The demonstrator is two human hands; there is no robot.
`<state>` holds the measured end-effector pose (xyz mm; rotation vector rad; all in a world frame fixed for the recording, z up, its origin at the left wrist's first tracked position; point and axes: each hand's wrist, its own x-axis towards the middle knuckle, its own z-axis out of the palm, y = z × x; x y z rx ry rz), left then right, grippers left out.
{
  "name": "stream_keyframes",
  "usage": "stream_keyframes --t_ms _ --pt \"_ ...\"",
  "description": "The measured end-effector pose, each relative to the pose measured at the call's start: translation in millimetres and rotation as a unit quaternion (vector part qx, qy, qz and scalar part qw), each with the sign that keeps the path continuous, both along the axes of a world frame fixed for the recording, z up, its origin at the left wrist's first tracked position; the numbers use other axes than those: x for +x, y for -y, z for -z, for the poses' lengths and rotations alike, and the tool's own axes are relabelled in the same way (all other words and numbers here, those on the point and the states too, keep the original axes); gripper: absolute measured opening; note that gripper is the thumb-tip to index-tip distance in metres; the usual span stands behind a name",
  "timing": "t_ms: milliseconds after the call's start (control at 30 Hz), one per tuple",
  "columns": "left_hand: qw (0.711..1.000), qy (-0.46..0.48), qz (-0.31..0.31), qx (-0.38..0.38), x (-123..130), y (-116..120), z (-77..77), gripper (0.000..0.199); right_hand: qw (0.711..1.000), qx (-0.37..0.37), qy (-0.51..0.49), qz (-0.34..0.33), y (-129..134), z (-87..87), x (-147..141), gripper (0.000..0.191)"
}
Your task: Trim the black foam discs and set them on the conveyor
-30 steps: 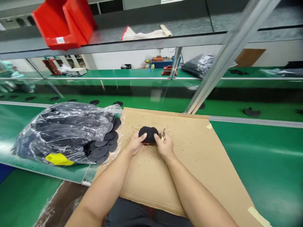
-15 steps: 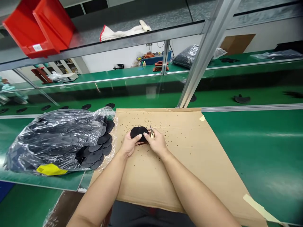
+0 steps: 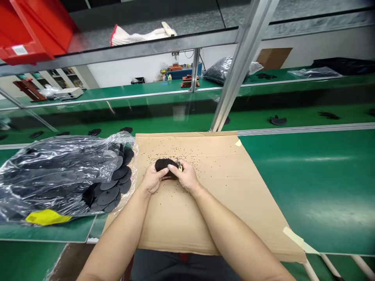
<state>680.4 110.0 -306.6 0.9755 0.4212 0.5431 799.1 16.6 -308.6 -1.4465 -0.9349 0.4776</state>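
In the head view, my left hand is closed on the left side of a black disc, thumb on top. My right hand pinches the disc's right side, its thumb pressed on the surface. Small metal-jawed pliers with a cream handle sit in the same right hand, jaws pointing away from me. The disc looks bent between the thumbs; whether it is one piece or several stacked I cannot tell. Under my hands lies a cardboard sheet, scattered with tiny black bits.
To the left, a clear plastic bag spills black discs toward the cardboard. A green belt behind carries more black pieces. Above are a metal shelf frame, a red bin and a white glove. A metal post rises behind the cardboard.
The view has swung slightly right, so the surroundings sit further left. The disc in my hands shows a narrower, more curved face. Both hands keep their hold.
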Motion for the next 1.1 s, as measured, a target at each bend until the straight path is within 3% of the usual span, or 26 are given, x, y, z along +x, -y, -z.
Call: stream_keyframes --t_ms 167,333,500,633,767,967,1100 --pt "0.999 0.034 0.004 0.000 2.2 1.7 -0.9 0.047 1.000 0.016 -0.004 0.010 -5.5 3.2 2.5 0.038" --pt "0.999 0.025 0.003 -0.046 2.6 -3.0 -1.4 0.045 0.997 0.001 0.074 0.034 -1.8 -4.2 -3.9 0.034" --pt "0.992 0.019 0.033 -0.123 -1.0 -11.1 -1.5 0.044 0.990 0.087 0.101 -0.040 2.7 -7.8 -11.8 0.026" --pt "0.985 0.031 0.077 -0.150 -3.5 -11.4 3.1 0.042 0.977 0.137 0.164 -0.026 2.8 -9.6 -12.0 0.013" --pt "0.984 0.042 0.085 -0.151 -4.6 -9.1 6.2 0.044 0.966 0.140 0.215 -0.024 4.0 -14.6 -11.5 0.013" --pt "0.989 0.022 0.061 -0.133 -5.0 -6.8 1.2 0.051 0.959 0.156 0.235 -0.030 4.8 -13.5 -13.3 0.009" --pt "0.993 0.030 -0.059 -0.093 3.9 -11.2 2.0 0.047 0.984 0.130 0.118 0.016 1.8 -2.9 -9.1 0.013"
